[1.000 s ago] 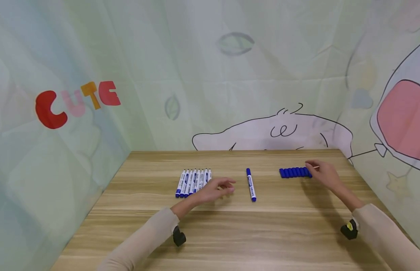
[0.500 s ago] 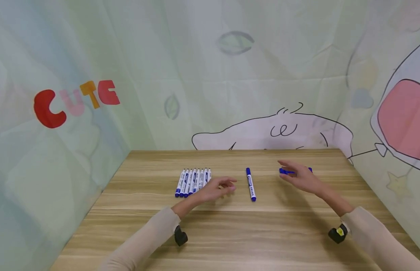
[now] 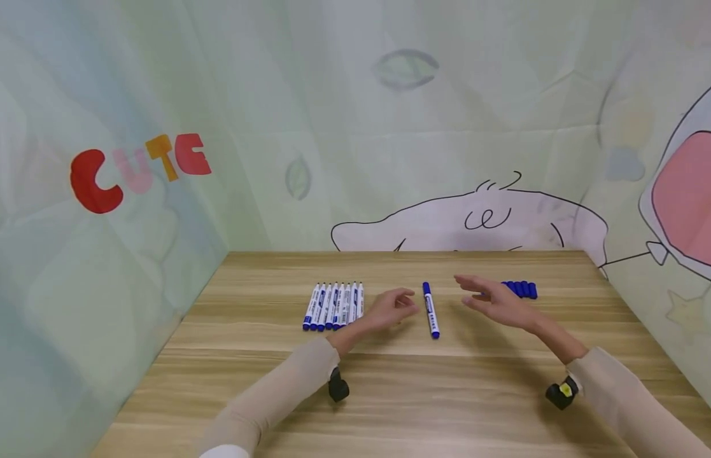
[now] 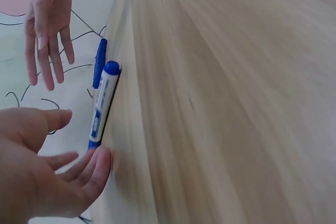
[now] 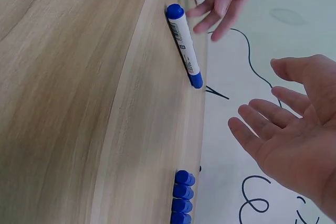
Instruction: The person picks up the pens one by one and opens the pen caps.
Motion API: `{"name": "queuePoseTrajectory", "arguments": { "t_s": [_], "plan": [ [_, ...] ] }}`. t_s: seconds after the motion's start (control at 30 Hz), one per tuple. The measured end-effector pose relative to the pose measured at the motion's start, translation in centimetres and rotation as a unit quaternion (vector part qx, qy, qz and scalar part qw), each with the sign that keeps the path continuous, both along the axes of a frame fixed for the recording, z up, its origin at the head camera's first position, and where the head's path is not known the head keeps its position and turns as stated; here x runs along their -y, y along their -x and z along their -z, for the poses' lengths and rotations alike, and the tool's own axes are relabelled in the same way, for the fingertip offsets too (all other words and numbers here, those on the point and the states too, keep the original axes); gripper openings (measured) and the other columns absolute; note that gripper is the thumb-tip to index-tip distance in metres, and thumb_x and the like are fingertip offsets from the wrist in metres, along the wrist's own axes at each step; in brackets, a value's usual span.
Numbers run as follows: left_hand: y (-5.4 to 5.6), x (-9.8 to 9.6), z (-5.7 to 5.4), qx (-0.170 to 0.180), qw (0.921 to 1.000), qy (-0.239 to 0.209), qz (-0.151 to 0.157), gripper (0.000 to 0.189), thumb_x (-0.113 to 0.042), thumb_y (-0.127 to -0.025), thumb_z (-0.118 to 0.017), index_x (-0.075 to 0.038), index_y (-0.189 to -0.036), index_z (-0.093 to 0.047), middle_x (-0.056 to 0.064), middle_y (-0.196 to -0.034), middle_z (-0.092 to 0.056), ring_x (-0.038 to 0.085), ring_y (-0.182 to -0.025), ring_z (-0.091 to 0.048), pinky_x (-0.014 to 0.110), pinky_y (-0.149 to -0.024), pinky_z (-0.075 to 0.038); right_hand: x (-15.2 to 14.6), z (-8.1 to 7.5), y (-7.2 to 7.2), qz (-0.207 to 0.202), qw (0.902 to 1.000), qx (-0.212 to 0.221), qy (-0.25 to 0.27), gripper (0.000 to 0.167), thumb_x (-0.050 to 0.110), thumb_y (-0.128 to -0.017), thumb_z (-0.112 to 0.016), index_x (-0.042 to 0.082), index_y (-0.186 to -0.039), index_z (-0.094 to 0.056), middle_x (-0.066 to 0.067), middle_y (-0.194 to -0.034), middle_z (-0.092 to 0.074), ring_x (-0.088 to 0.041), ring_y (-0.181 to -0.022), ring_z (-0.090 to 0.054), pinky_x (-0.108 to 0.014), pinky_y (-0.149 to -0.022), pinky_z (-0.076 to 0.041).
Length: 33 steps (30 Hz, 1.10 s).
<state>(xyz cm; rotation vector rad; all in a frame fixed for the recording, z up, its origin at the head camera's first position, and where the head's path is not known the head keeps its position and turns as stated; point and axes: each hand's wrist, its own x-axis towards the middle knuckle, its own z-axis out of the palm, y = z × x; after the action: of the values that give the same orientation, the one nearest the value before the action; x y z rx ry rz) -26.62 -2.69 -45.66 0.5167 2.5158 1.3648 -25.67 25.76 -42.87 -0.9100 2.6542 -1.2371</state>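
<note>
A capped marker [image 3: 431, 310], white with blue ends, lies on the table between the two hands. My left hand [image 3: 391, 308] hovers just left of it, fingers relaxed and holding nothing; in the left wrist view its fingertips [image 4: 102, 163] overlap the marker's capped end. On the marker's other side, my right hand [image 3: 498, 303] is raised with fingers spread and nothing in them. Behind it sits a row of blue marker caps [image 3: 521, 289], partly hidden by the hand. Left of my left hand, several uncapped markers [image 3: 332, 305] lie side by side, partly covered by that wrist.
The wooden table [image 3: 412, 394] runs back to a printed cloth backdrop [image 3: 309, 114] along its far edge. A small black camera [image 3: 338, 386] is strapped to the left wrist, another black camera [image 3: 561, 393] to the right.
My right hand has moved left from the far end of the cap row toward the lone marker. My left hand has shifted slightly right, closer to it. The markers and caps stay in place.
</note>
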Motion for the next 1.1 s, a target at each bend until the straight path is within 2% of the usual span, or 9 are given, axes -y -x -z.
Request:
{"name": "queuePoseTrajectory", "arguments": {
  "t_s": [0.07, 0.2, 0.33, 0.47, 0.6, 0.73, 0.83, 0.93, 1.1],
  "plan": [
    [0.3, -1.1, 0.3, 0.005, 0.9993, -0.002, -0.036, 0.054, -0.019, -0.098, -0.069, 0.004, -0.143, -0.051, 0.023, -0.131, -0.065, 0.037, -0.121, -0.063, 0.042, -0.1, -0.056, 0.0, 0.0, -0.1, 0.001, 1.0, 0.003, 0.0, 0.052, 0.015, -0.105, -0.057, -0.004, -0.151, -0.042, -0.029, -0.155, -0.044, -0.05, -0.139, -0.047, -0.059, -0.106, -0.048],
    [0.9, -3.3, 1.0, 0.005, 0.9945, 0.015, -0.103, 0.065, -0.027, -0.092, -0.077, 0.002, -0.144, -0.051, 0.023, -0.135, -0.062, 0.036, -0.123, -0.062, 0.045, -0.102, -0.054, 0.0, 0.1, -0.4, 0.001, 0.9999, 0.012, -0.002, 0.051, 0.014, -0.106, -0.056, -0.004, -0.151, -0.041, -0.029, -0.154, -0.045, -0.049, -0.138, -0.048, -0.056, -0.105, -0.049],
    [1.1, -4.5, 0.8, -0.009, 0.9888, 0.071, -0.131, 0.072, -0.033, -0.085, -0.084, 0.001, -0.141, -0.054, 0.019, -0.129, -0.065, 0.03, -0.112, -0.064, 0.04, -0.094, -0.056, -0.1, 0.4, -0.6, -0.002, 1.0, 0.006, -0.002, 0.051, 0.015, -0.106, -0.055, -0.005, -0.151, -0.042, -0.03, -0.153, -0.045, -0.049, -0.137, -0.05, -0.053, -0.104, -0.052],
    [1.1, -4.9, 0.1, -0.022, 0.9855, 0.115, -0.124, 0.079, -0.03, -0.078, -0.09, 0.001, -0.141, -0.054, 0.014, -0.116, -0.067, 0.022, -0.097, -0.063, 0.032, -0.085, -0.056, -0.3, 0.6, -0.6, -0.006, 1.0, -0.007, 0.002, 0.05, 0.012, -0.106, -0.056, -0.007, -0.149, -0.042, -0.031, -0.152, -0.047, -0.05, -0.135, -0.051, -0.052, -0.102, -0.053],
    [1.2, -4.8, 0.1, -0.025, 0.987, 0.124, -0.099, 0.079, -0.023, -0.076, -0.091, 0.003, -0.14, -0.054, 0.009, -0.099, -0.068, 0.015, -0.08, -0.059, 0.024, -0.072, -0.053, -0.6, 0.6, -0.6, -0.012, 0.9999, 0.0, 0.007, 0.049, 0.009, -0.105, -0.056, -0.008, -0.149, -0.042, -0.033, -0.151, -0.046, -0.051, -0.134, -0.052, -0.051, -0.101, -0.054],
    [1.3, -4.4, 0.3, -0.052, 0.9879, 0.128, -0.07, 0.055, -0.012, -0.075, -0.089, 0.006, -0.122, -0.067, 0.009, -0.088, -0.072, 0.007, -0.064, -0.056, 0.016, -0.057, -0.047, -0.7, 0.5, -0.8, -0.012, 0.9999, 0.01, 0.006, 0.049, 0.008, -0.105, -0.056, -0.007, -0.149, -0.043, -0.033, -0.15, -0.047, -0.05, -0.133, -0.053, -0.051, -0.1, -0.055],
    [1.2, -3.9, 0.4, -0.058, 0.9881, 0.13, -0.058, 0.036, -0.007, -0.077, -0.084, 0.003, -0.11, -0.074, 0.011, -0.09, -0.076, 0.005, -0.058, -0.056, 0.014, -0.051, -0.045, -0.8, 0.6, -0.9, -0.009, 0.9999, 0.01, 0.001, 0.048, 0.007, -0.105, -0.056, -0.007, -0.149, -0.043, -0.033, -0.148, -0.05, -0.049, -0.132, -0.055, -0.05, -0.099, -0.055],
    [1.1, -3.4, 0.2, -0.036, 0.9911, 0.117, -0.052, 0.03, -0.005, -0.08, -0.079, 0.0, -0.109, -0.075, 0.011, -0.091, -0.076, 0.005, -0.057, -0.055, 0.015, -0.049, -0.043, -0.9, 0.6, -1.0, -0.009, 0.9999, 0.007, 0.0, 0.048, 0.007, -0.104, -0.056, -0.008, -0.148, -0.044, -0.034, -0.147, -0.051, -0.049, -0.13, -0.056, -0.049, -0.098, -0.056],
    [1.0, -2.5, 0.1, 0.047, 0.9981, 0.031, -0.026, 0.025, -0.003, -0.09, -0.068, 0.004, -0.114, -0.069, 0.013, -0.085, -0.071, 0.01, -0.056, -0.056, 0.017, -0.048, -0.046, -1.0, 0.4, -1.1, -0.011, 0.9999, 0.012, -0.003, 0.048, 0.01, -0.105, -0.056, -0.009, -0.148, -0.044, -0.034, -0.146, -0.051, -0.049, -0.13, -0.057, -0.049, -0.099, -0.056]
  ]
}}
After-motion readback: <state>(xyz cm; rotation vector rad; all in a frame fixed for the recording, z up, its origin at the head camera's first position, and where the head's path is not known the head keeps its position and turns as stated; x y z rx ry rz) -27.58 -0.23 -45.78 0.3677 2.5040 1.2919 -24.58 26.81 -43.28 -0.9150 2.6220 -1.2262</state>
